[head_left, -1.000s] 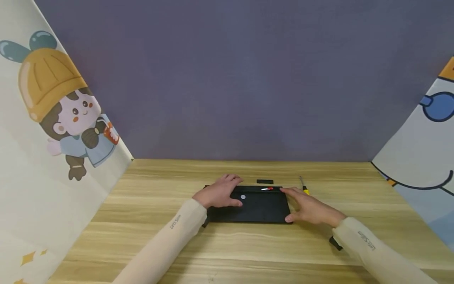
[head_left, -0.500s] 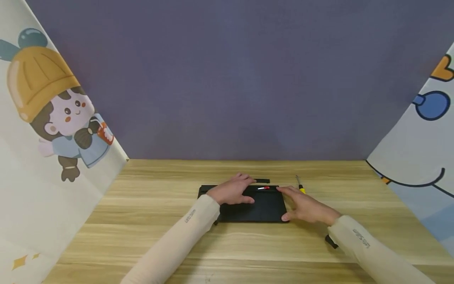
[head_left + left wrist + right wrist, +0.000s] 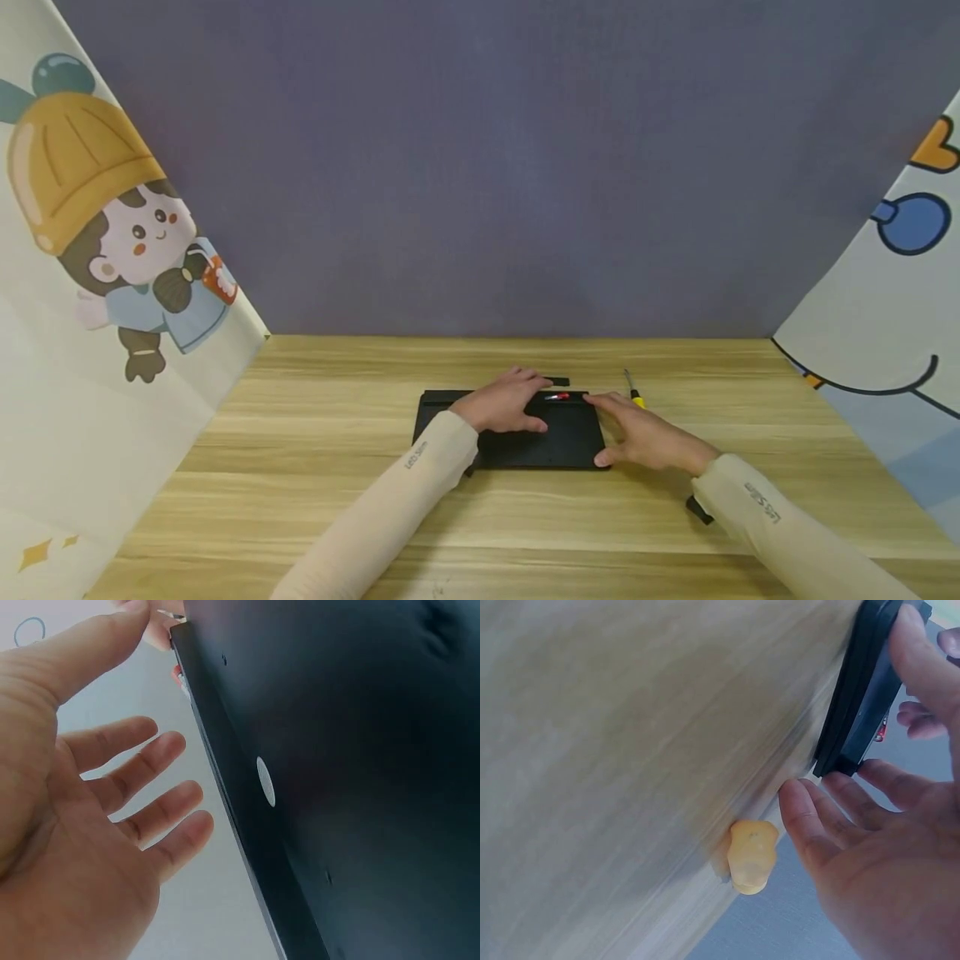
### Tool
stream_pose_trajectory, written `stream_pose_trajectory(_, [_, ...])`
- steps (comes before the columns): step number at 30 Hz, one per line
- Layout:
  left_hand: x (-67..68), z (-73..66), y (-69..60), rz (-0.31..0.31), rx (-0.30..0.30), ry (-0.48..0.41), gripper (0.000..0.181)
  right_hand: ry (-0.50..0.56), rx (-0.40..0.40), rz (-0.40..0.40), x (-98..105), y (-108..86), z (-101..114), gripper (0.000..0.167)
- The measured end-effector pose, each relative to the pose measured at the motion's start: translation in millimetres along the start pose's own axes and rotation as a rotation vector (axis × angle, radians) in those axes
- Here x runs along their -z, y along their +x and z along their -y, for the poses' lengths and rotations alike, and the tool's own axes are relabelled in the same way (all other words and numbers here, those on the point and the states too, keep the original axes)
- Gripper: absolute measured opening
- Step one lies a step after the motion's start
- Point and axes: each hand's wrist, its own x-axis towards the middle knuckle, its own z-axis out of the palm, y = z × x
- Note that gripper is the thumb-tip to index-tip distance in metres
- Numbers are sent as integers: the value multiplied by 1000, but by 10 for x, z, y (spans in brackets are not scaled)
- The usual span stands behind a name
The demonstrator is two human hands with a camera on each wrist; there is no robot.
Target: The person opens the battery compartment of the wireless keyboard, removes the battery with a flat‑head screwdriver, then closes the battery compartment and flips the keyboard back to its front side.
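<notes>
On the roomy table (image 3: 262, 467), the right hand (image 3: 651, 437) touches the panel's (image 3: 558, 450) edge.

In cream sleeves (image 3: 378, 521) with dark lettering, you are facing a black flat device (image 3: 558, 450) with a white round spot (image 3: 265, 781) and a small red-and-white piece (image 3: 558, 397). You are also seeing a yellow-and-black screwdriver (image 3: 637, 400) and a tabletop (image 3: 300, 433) streaked in yellowish wood grain. A plain greyish-purple back wall (image 3: 480, 183) is meeting white side walls (image 3: 45, 400) printed with yellow, blue, brown and orange cartoons (image 3: 82, 167).
</notes>
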Motion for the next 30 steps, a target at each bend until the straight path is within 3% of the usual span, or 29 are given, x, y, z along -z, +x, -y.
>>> stream_pose_trajectory(6, [-64, -28, 145, -6, -13, 58, 68, 7, -20, 10, -2, 6, -3, 95])
stream_pose_trajectory(13, [-111, -69, 282, -2, -17, 67, 61, 2, -20, 12, -1, 4, -13, 94])
stream_pose_trajectory(22, [-92, -115, 303, -12, -48, 78, 49, 0, 7, 5, -1, 6, -16, 92])
stream_pose_trajectory(30, [-86, -136, 341, -14, -29, 50, 40, 29, -14, 9, -8, 2, -29, 94])
